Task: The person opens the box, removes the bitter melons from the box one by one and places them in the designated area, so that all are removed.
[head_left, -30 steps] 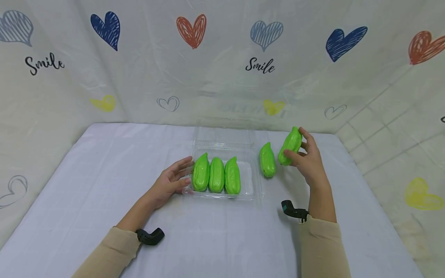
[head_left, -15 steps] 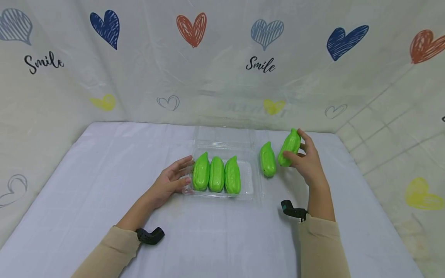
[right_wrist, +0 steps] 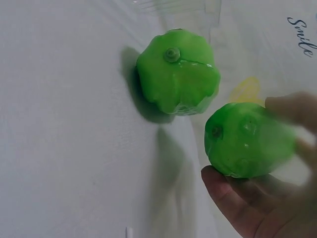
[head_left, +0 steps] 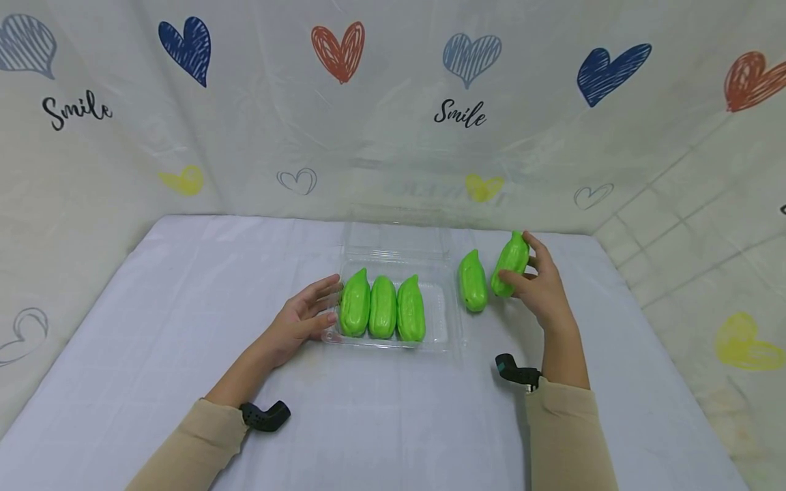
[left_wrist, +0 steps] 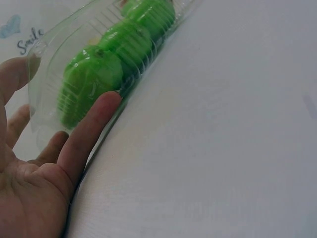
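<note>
In the head view my right hand (head_left: 540,286) holds a ridged green toy gourd (head_left: 510,266) between thumb and fingers. The right wrist view shows this held gourd (right_wrist: 240,141) end-on, its shadow falling apart from it on the cloth. A second gourd (head_left: 473,281) lies just left of it, beside a clear plastic box (head_left: 437,320). Three more gourds (head_left: 383,307) stand side by side in the box, filling its left and middle. My left hand (head_left: 301,324) touches the box's left side with extended fingers; in the left wrist view its thumb (left_wrist: 96,119) rests against the clear wall.
The box's hinged lid (head_left: 396,239) stands raised at the back, near the printed curtain (head_left: 393,136). A white cloth covers the table (head_left: 381,423). Black wrist cameras, left (head_left: 265,416) and right (head_left: 517,369), stick out from the sleeves.
My right hand has shifted slightly left and toward me, carrying the held gourd with it. The left hand, the box and the other gourds stay put.
</note>
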Available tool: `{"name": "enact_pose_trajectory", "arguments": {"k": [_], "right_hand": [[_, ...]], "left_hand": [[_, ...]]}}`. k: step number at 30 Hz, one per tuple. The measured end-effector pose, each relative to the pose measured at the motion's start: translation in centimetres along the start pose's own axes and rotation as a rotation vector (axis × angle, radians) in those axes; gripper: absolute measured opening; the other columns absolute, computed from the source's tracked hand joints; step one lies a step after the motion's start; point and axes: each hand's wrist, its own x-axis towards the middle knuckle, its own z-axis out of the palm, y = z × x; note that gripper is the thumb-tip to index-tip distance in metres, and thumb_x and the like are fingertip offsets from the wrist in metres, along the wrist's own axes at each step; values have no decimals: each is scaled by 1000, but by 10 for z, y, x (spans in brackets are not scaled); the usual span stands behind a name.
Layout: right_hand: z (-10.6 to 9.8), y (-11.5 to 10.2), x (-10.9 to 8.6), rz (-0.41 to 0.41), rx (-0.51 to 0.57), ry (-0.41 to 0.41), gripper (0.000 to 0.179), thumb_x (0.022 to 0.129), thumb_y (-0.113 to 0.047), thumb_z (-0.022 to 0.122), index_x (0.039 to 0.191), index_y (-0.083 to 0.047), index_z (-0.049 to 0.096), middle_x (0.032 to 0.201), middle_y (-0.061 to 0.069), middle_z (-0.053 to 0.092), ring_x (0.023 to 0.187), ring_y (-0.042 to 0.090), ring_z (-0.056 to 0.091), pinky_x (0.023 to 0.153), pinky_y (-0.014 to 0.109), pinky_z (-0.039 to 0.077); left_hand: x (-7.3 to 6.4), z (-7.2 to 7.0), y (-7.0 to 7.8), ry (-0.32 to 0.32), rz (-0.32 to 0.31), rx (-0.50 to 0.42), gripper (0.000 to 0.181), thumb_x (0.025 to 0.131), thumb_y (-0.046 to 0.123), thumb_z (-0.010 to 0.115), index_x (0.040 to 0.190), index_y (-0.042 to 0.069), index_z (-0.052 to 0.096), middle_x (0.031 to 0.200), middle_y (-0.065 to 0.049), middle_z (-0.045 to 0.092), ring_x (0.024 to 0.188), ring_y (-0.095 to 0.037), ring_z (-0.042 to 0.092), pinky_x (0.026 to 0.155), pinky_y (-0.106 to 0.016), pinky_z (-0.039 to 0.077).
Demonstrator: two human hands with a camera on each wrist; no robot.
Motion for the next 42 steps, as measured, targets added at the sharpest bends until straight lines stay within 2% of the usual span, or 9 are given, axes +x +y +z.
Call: {"name": "enact_pose_trajectory", "arguments": {"k": [11,16,21,31,42], "right_hand": [[0,4,1,32,-53,3,89,95,-24,68,161,-32,10,158,25,28,130,46,47,73,27,57],[0,7,1,43,-79,4,89,94,-26,68,161,-31,9,157,26,28,131,48,46,81,41,58],[0,9,1,62,-113,-1,89,94,-27,68,161,-32,10,157,27,28,133,49,43,90,53,53],[0,11,2,93,-197,-12,86,96,-31,63,161,-36,8,158,27,27,133,48,42,93,57,50],[2,10,3,67,-366,-36,84,97,-31,59,162,-29,6,150,31,36,125,48,47,92,61,47]], "left_hand": [[0,0,0,-4,8,-13,71,97,11,63,158,13,26,160,-9,31,147,-34,31,90,-35,56],[0,0,0,-6,12,-15,71,97,11,63,158,13,26,160,-10,31,147,-34,31,89,-35,56],[0,0,-1,-8,16,-23,72,97,10,63,158,12,26,160,-11,30,146,-35,32,88,-36,57],[0,0,-1,-8,13,-28,72,97,9,63,158,12,26,160,-11,30,146,-35,31,87,-36,57],[0,0,-1,-8,14,-27,72,97,10,64,158,12,26,160,-12,30,146,-36,31,87,-37,57]]}}
